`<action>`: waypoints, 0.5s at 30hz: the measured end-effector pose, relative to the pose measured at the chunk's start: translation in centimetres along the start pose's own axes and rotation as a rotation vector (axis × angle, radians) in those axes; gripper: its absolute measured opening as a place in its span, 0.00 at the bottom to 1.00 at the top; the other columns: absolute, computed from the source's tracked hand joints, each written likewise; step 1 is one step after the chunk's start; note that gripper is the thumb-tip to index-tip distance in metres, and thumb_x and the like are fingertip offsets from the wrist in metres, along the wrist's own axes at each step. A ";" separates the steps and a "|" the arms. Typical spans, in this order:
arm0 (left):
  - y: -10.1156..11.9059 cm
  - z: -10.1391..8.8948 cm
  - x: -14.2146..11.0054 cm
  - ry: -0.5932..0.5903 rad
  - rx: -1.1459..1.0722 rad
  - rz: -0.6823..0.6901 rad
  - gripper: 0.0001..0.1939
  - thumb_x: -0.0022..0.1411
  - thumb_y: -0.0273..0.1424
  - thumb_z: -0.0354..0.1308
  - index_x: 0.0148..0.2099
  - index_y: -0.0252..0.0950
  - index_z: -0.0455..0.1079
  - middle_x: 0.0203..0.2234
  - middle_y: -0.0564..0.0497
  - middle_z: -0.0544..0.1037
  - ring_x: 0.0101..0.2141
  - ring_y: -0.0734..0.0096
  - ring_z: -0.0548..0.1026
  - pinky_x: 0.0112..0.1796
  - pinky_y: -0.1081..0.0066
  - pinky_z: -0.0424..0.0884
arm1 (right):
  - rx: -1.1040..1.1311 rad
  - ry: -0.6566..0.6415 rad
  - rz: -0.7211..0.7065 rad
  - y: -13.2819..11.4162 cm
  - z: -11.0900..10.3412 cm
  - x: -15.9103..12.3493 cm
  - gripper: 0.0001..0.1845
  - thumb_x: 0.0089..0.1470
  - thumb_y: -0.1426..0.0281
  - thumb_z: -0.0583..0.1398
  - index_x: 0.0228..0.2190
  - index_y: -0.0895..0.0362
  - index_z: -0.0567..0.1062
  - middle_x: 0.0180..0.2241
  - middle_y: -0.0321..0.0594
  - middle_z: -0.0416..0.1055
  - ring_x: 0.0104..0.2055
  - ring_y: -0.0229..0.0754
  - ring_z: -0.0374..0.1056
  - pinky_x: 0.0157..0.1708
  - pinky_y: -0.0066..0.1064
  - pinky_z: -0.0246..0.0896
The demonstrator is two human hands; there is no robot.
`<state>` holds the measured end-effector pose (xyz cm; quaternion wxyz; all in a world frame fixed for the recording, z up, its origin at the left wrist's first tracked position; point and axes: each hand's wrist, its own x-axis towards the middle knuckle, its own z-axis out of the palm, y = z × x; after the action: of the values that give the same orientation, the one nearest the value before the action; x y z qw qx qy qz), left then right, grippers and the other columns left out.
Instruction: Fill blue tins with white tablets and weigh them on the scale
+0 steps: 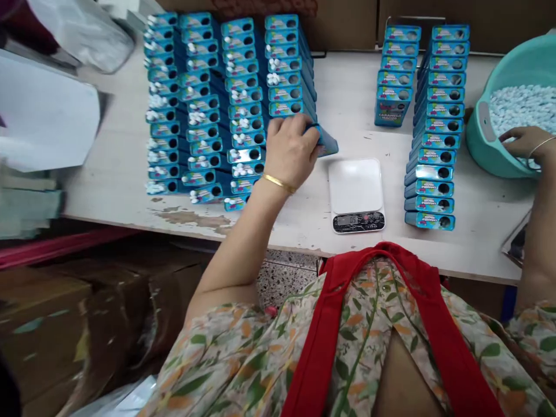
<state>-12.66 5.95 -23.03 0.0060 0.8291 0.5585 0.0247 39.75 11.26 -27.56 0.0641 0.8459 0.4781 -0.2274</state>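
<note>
My left hand (290,145) is closed around the top of a blue candy box (326,143), at the near end of the fourth row of like boxes (284,94). This box leans, its lower end pointing right. My right hand (523,142) is inside a teal basin (481,124) with its fingers loosely apart over small pale candies (516,104); whether any candy lies under them is hidden. Between the hands stands a white kitchen scale (355,188) with nothing on its plate and its display lit.
Left of centre stand several rows of blue boxes (204,116), many with white candies on their tops by the round holes. Two more rows (436,142) stand between scale and basin. Cardboard (343,23) backs the table; white paper (43,110) lies far left.
</note>
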 end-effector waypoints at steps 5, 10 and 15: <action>6.5 -2.8 -1.3 -0.190 0.087 0.250 0.15 0.74 0.35 0.50 0.48 0.33 0.75 0.50 0.38 0.77 0.47 0.54 0.74 0.44 0.57 0.68 | -0.035 -0.063 -0.051 0.2 -2.5 -1.4 0.14 0.52 0.51 0.70 0.22 0.45 0.82 0.39 0.43 0.82 0.42 0.47 0.74 0.44 0.51 0.67; 7.2 -0.6 -1.5 -0.123 0.014 0.411 0.12 0.72 0.32 0.52 0.41 0.37 0.76 0.40 0.42 0.79 0.39 0.56 0.75 0.40 0.59 0.67 | 0.003 0.244 -0.026 -0.2 -3.2 -2.1 0.15 0.62 0.61 0.65 0.45 0.56 0.85 0.45 0.52 0.82 0.46 0.43 0.77 0.48 0.41 0.69; 6.2 -0.5 -2.2 0.010 -0.057 0.366 0.14 0.72 0.41 0.55 0.46 0.37 0.74 0.46 0.41 0.80 0.42 0.55 0.76 0.41 0.59 0.70 | -0.089 0.519 -0.006 0.4 -2.4 -0.9 0.31 0.60 0.60 0.67 0.59 0.63 0.77 0.63 0.65 0.67 0.68 0.59 0.62 0.62 0.51 0.59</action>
<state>-7.77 1.53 -22.41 0.0221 0.9163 0.3974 0.0451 40.45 11.14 -25.07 -0.0239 0.8709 0.4905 0.0182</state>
